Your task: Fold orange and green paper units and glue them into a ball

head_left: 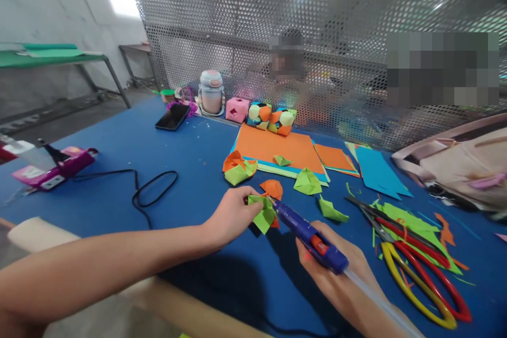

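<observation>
Between the thumb and fingers of my left hand [233, 216] is a folded green and orange paper piece [261, 215]. My right hand [336, 269] is wrapped round a purple-blue glue gun [304, 232], a clear glue stick coming out of its back end. The gun's nozzle points at the top edge of the held piece and is touching or very close to it. Around them on the blue table lie an orange folded piece [272, 188], green folded pieces [308, 181] and an orange-green one [238, 168].
Scissors with red and yellow handles [420, 264] lie over green scraps at the right. Behind are orange sheets [277, 147], blue paper [380, 169], paper balls, a bottle [211, 92] and a phone [173, 116]. A power strip [59, 169] with a black cord is at the left.
</observation>
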A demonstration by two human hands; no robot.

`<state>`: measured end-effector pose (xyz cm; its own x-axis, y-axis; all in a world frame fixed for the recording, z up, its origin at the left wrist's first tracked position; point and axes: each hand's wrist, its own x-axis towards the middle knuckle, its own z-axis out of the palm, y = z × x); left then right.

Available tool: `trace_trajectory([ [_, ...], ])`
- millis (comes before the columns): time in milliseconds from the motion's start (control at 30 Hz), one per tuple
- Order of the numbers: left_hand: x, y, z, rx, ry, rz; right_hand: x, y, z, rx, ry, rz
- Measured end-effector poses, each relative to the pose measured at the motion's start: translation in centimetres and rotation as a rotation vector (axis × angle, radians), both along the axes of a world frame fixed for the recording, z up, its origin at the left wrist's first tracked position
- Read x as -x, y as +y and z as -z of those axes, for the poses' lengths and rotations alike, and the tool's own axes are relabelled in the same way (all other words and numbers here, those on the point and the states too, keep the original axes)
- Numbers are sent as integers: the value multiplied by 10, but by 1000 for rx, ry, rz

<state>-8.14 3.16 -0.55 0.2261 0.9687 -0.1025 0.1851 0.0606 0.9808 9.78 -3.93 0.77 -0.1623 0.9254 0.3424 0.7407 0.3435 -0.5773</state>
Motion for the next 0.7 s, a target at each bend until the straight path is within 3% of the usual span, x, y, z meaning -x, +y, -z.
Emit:
trace_trajectory([
  [367,9,0,10,-56,24,-5,2,-1,5,-68,-89,-29],
  [700,6,-3,7,-67,44,-5,-1,-1,7,-63,-125,-13],
])
